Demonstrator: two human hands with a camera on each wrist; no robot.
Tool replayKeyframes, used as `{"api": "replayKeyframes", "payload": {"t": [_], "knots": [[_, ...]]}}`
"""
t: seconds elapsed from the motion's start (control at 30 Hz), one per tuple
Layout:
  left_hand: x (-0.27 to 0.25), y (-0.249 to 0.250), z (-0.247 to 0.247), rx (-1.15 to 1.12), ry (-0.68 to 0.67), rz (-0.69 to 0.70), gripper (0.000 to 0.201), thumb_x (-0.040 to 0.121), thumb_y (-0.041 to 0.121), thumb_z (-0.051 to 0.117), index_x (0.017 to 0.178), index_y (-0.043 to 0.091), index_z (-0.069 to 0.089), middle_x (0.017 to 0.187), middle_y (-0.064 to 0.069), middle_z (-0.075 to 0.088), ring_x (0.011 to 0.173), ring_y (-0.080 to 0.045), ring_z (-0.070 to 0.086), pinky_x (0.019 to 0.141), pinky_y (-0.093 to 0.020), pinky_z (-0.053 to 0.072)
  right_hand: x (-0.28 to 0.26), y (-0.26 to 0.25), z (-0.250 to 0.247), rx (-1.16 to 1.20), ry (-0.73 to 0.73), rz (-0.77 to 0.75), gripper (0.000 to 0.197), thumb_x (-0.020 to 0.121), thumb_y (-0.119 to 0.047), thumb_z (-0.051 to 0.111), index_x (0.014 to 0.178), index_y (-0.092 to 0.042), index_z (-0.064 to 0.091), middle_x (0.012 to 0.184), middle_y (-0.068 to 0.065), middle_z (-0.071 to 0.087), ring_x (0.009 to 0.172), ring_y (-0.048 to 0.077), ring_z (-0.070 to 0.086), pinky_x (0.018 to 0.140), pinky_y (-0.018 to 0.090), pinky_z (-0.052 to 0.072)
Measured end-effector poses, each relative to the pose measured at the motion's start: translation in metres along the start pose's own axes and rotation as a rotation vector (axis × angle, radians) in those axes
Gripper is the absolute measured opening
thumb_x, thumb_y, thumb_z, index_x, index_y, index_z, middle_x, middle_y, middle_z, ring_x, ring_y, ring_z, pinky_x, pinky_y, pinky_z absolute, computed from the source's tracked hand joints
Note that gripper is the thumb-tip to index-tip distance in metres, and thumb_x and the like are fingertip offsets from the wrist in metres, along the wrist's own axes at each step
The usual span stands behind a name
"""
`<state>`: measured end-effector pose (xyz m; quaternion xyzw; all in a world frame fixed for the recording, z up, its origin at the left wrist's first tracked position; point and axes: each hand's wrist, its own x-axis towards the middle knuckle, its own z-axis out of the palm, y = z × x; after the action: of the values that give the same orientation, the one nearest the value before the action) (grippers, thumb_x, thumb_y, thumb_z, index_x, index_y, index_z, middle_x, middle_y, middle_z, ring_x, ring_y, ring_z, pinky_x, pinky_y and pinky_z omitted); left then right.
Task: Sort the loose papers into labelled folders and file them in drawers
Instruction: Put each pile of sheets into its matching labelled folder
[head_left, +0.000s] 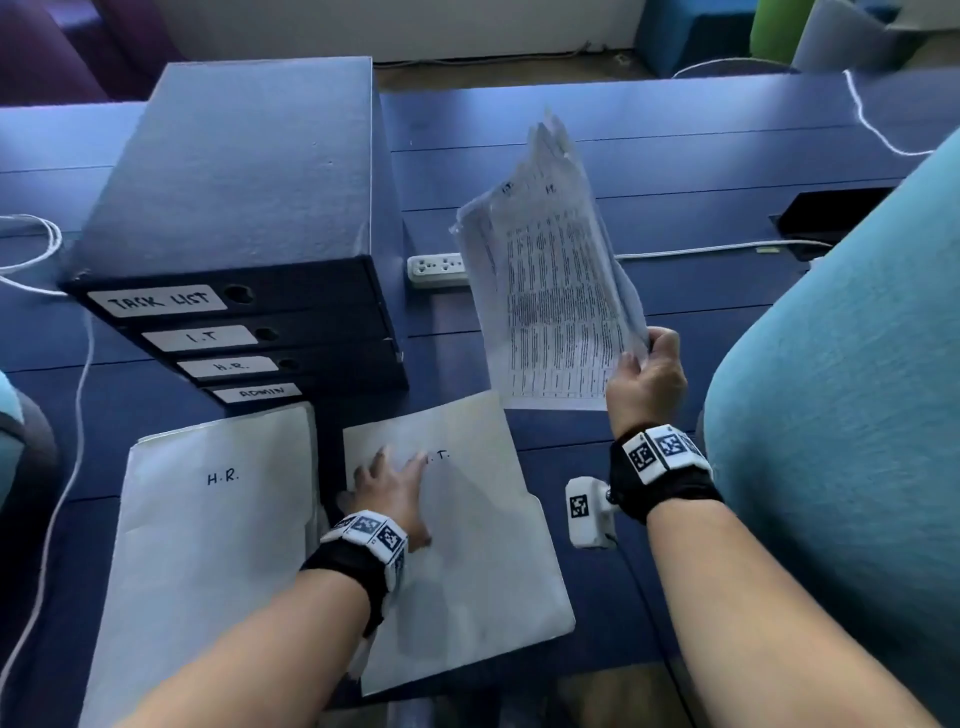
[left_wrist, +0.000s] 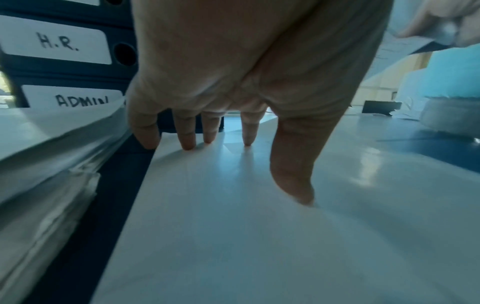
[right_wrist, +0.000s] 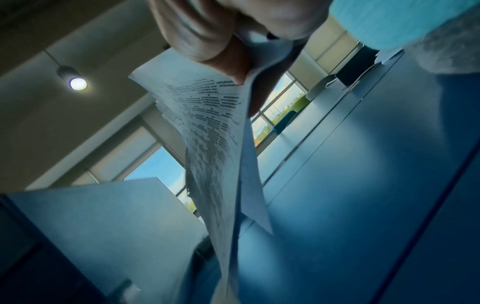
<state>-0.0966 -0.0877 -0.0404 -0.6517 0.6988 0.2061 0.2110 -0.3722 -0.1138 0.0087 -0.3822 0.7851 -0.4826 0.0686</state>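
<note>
My right hand (head_left: 644, 371) holds a sheaf of printed papers (head_left: 556, 280) upright above the blue desk, pinching its lower right corner; the right wrist view shows thumb and fingers (right_wrist: 207, 41) clamped on the papers (right_wrist: 207, 123). My left hand (head_left: 389, 491) lies flat with fingers spread on the white folder marked I.T. (head_left: 467, 571), fingertips (left_wrist: 187, 142) touching the I.T. folder (left_wrist: 233, 236) near its left edge. A thicker white folder marked H.R. (head_left: 218, 519) lies to the left. Behind both stands a dark blue drawer unit (head_left: 249, 208) labelled TASK LIST, I.T., H.R. and ADMIN, all drawers closed.
A white power strip (head_left: 436, 269) with its cable lies behind the papers. A small white device (head_left: 587, 512) sits near my right wrist. A turquoise chair back (head_left: 841, 415) crowds the right side. White cables (head_left: 47, 249) run along the left of the desk (head_left: 675, 182).
</note>
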Motion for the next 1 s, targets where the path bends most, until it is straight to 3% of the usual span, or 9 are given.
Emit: {"api": "replayKeyframes", "payload": {"t": [0.13, 0.27, 0.47, 0.53, 0.6, 0.67, 0.73, 0.83, 1.0], "knots": [[0.002, -0.007, -0.009, -0.224, 0.072, 0.029, 0.069, 0.084, 0.052, 0.062, 0.144, 0.036, 0.032, 0.158, -0.002, 0.018, 0.142, -0.028, 0.025, 0.112, -0.049, 0.029, -0.014, -0.003, -0.023, 0.025, 0.001, 0.029, 0.014, 0.09, -0.007, 0.055, 0.101, -0.013, 0.049, 0.086, 0.001, 0.059, 0.076, 0.025, 0.061, 0.07, 0.036, 0.053], [-0.003, -0.003, -0.022, -0.591, 0.147, 0.114, 0.054, 0.096, 0.035, 0.054, 0.144, 0.013, 0.041, 0.151, -0.008, 0.039, 0.139, -0.023, 0.034, 0.111, -0.029, 0.026, -0.04, -0.004, -0.041, 0.028, 0.045, -0.05, 0.01, 0.092, -0.008, 0.054, 0.101, -0.009, 0.051, 0.086, 0.002, 0.058, 0.074, 0.025, 0.058, 0.064, 0.027, 0.042], [-0.013, 0.002, -0.034, -1.094, 0.078, 0.194, 0.076, 0.091, 0.044, 0.06, 0.152, 0.013, 0.027, 0.155, -0.007, 0.033, 0.141, -0.018, 0.034, 0.116, -0.038, 0.029, -0.061, -0.024, -0.061, 0.197, 0.053, -0.088, 0.01, 0.09, -0.007, 0.057, 0.097, -0.007, 0.051, 0.081, -0.001, 0.055, 0.068, 0.019, 0.053, 0.06, 0.025, 0.042], [-0.02, 0.004, -0.046, -1.318, 0.056, 0.244, 0.091, 0.084, 0.051, 0.065, 0.153, 0.014, 0.02, 0.155, -0.009, 0.035, 0.138, -0.018, 0.039, 0.111, -0.037, 0.037, -0.065, -0.03, -0.065, 0.27, -0.047, -0.019, 0.014, 0.088, -0.007, 0.059, 0.095, -0.014, 0.05, 0.079, -0.004, 0.055, 0.067, 0.013, 0.052, 0.057, 0.024, 0.045], [-0.026, 0.002, -0.061, -1.482, 0.081, 0.309, 0.075, 0.089, 0.042, 0.065, 0.15, 0.019, 0.028, 0.142, -0.004, 0.052, 0.124, -0.015, 0.054, 0.092, -0.03, 0.05, -0.074, -0.031, -0.066, 0.365, -0.176, 0.058, 0.018, 0.087, -0.005, 0.061, 0.096, -0.016, 0.051, 0.085, 0.0, 0.059, 0.073, 0.012, 0.056, 0.061, 0.025, 0.052], [-0.03, -0.005, -0.07, -1.578, 0.155, 0.317, 0.062, 0.088, 0.028, 0.07, 0.142, 0.024, 0.039, 0.128, 0.0, 0.063, 0.114, -0.018, 0.062, 0.085, -0.037, 0.053, -0.086, -0.029, -0.065, 0.502, -0.289, 0.139, 0.026, 0.085, 0.001, 0.062, 0.094, -0.021, 0.052, 0.091, 0.005, 0.062, 0.078, 0.013, 0.059, 0.067, 0.032, 0.058], [-0.035, -0.011, -0.074, -1.616, 0.255, 0.285, 0.062, 0.082, 0.019, 0.075, 0.136, 0.024, 0.045, 0.12, -0.001, 0.067, 0.109, -0.022, 0.065, 0.089, -0.049, 0.054, -0.097, -0.023, -0.062, 0.522, -0.405, 0.183, 0.033, 0.085, 0.005, 0.062, 0.094, -0.025, 0.051, 0.094, 0.003, 0.062, 0.084, 0.015, 0.061, 0.072, 0.035, 0.059], [-0.042, -0.017, -0.072, -1.523, 0.377, 0.24, 0.052, 0.084, 0.005, 0.069, 0.124, 0.031, 0.047, 0.112, 0.003, 0.067, 0.104, -0.019, 0.066, 0.092, -0.051, 0.053, -0.111, -0.014, -0.058, 0.47, -0.544, 0.202, 0.036, 0.084, 0.004, 0.064, 0.099, -0.026, 0.051, 0.102, 0.01, 0.063, 0.097, 0.028, 0.063, 0.08, 0.045, 0.058], [-0.061, -0.025, -0.061, -1.298, 0.526, 0.407, 0.061, 0.083, -0.013, 0.059, 0.112, 0.039, 0.046, 0.111, -0.009, 0.061, 0.102, -0.027, 0.062, 0.092, -0.054, 0.053, -0.119, -0.018, -0.063, 0.561, -0.669, 0.289, 0.042, 0.083, -0.007, 0.07, 0.113, -0.03, 0.051, 0.113, 0.011, 0.064, 0.106, 0.029, 0.063, 0.092, 0.049, 0.053]]}}
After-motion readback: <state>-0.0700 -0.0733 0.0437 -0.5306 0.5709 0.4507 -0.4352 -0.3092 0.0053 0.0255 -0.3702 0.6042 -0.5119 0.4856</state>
